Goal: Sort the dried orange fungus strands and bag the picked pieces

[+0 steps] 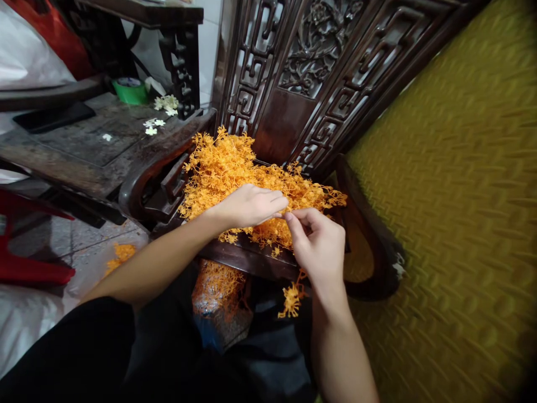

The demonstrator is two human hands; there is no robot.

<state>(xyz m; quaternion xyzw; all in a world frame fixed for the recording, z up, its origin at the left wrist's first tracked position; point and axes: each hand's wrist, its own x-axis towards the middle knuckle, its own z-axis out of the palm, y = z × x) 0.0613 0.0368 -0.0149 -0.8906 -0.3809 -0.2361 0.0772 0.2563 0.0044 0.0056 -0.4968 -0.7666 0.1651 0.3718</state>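
1. The left hand [255,206] reaches over the pile of orange plastic flower sprigs [226,168], its fingers extended together and their tips meeting those of the right hand [321,240]. Whether they grip anything, I cannot tell.
2. The right hand's thumb and forefinger are drawn narrow, tip to tip; anything thin between them is too small to make out.
3. The pile lies beneath and beyond the fingers of both hands, on the dark wooden chair seat [268,260], against the carved chair back [289,120].
4. Below the right fingers, an orange sprig [291,300] hangs past the seat's front edge.
5. Well apart from the fingers, to the far left, a wooden side table [84,151] bears a green tape roll [131,92], a black phone [54,116] and small white flowers [166,104].
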